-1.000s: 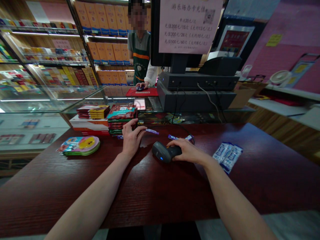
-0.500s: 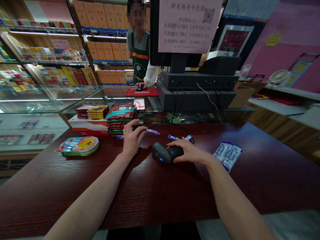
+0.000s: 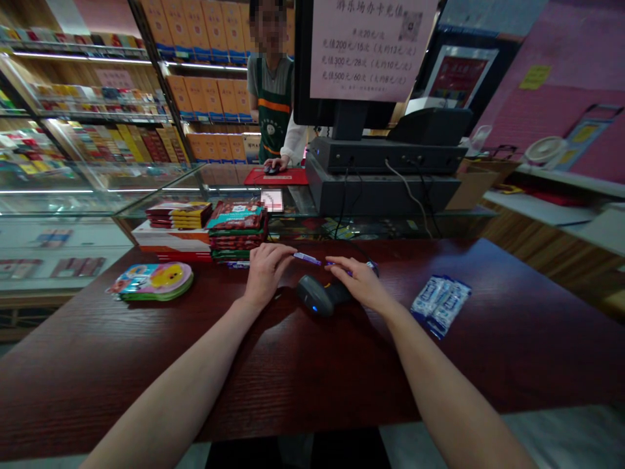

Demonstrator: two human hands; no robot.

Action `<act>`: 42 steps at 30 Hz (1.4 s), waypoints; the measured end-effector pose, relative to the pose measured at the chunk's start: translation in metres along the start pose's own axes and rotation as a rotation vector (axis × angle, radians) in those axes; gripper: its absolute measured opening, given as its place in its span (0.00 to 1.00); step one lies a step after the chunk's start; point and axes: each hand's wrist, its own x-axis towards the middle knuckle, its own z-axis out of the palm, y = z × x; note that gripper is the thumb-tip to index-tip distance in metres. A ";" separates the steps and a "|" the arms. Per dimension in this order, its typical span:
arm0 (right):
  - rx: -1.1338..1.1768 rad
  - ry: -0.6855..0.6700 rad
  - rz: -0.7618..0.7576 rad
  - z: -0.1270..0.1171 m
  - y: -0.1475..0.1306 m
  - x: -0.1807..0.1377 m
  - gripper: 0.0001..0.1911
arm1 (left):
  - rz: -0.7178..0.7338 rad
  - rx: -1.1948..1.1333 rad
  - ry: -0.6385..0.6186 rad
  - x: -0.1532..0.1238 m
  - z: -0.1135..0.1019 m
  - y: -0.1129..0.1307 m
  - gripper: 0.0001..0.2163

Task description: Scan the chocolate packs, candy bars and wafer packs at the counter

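My left hand (image 3: 266,270) pinches a slim purple stick packet (image 3: 307,258) by its left end, and the packet points right. Behind the scanner, the fingertips of my right hand (image 3: 364,283) close on another slim purple packet (image 3: 333,264), which they partly cover. Below and between the hands lies a black barcode scanner (image 3: 315,296) with a blue light lit, its handle partly hidden by my right hand. To the right are blue-and-white packets (image 3: 442,303) lying flat on the dark wooden table (image 3: 303,384).
Stacked snack packs (image 3: 237,225) and a white-and-orange box (image 3: 170,242) stand at the back left. Nearer lie colourful duck-picture packs (image 3: 159,280). A monitor stand and till unit (image 3: 385,189) rise behind the table. A person in a green apron (image 3: 274,124) has one hand on a mouse.
My right hand has let go of the scanner and moved left and forward to a purple packet. My left hand has shifted slightly right with its packet.
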 end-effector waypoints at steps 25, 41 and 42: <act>-0.022 0.025 0.079 0.008 -0.002 0.009 0.15 | 0.014 -0.029 -0.011 -0.001 0.003 0.004 0.07; 0.204 0.143 0.148 0.013 -0.002 0.013 0.16 | -0.058 -0.070 -0.077 0.000 0.002 0.005 0.08; 0.216 0.150 0.151 0.014 -0.001 0.013 0.16 | -0.062 -0.081 -0.072 -0.001 0.003 0.005 0.08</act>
